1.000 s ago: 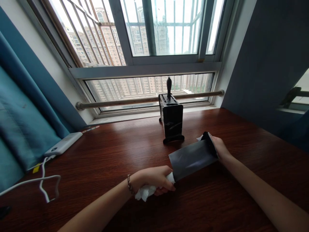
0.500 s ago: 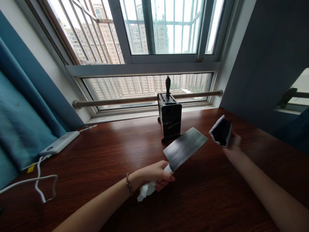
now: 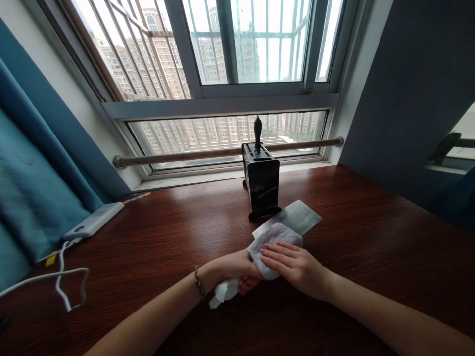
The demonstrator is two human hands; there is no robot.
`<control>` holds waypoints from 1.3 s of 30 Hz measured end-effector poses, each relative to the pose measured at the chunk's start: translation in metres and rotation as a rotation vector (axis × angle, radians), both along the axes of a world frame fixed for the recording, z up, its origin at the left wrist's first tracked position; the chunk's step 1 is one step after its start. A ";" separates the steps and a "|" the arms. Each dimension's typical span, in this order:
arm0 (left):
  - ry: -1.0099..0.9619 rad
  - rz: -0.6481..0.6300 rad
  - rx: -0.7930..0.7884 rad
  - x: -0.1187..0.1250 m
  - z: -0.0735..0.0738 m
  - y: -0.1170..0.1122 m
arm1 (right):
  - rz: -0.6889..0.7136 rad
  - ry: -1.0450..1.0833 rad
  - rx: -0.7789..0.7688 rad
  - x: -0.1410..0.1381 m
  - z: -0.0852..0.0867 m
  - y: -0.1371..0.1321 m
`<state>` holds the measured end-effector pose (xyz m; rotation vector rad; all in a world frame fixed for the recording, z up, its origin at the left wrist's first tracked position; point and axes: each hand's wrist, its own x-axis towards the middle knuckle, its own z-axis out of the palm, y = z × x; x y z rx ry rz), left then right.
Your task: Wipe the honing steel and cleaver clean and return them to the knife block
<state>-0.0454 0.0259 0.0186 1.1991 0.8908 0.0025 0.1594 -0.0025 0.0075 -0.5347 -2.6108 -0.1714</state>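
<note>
Head view: the left hand (image 3: pixel 243 267) has its grip around the cleaver (image 3: pixel 305 217), over the counter (image 3: pixel 178 222) near the block (image 3: pixel 263 188); the right hand (image 3: pixel 300 267) lies on the cloth (image 3: pixel 276 236), its grip impossible to tell.

In front of the block (image 3: pixel 264 185), the cloth (image 3: pixel 276 236) hides part of the blade (image 3: pixel 305 217), the left hand (image 3: pixel 238 266) most of the handle (image 3: pixel 225 290). Left of the block, the frame's edge cuts off the cord (image 3: pixel 40 281).

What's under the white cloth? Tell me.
Part of a knife blade; its far end sticks out past the white cloth. The part the cloth covers cannot be seen.
</note>
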 end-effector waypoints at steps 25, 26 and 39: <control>-0.164 -0.050 -0.022 -0.004 0.001 -0.002 | -0.495 1.478 -1.039 0.096 -0.013 0.094; -0.161 -0.054 -0.017 -0.004 0.002 -0.003 | -0.394 1.499 -1.240 0.093 -0.013 0.092; -0.085 -0.105 0.142 -0.003 -0.001 -0.005 | -0.086 1.489 -1.782 0.088 0.000 0.075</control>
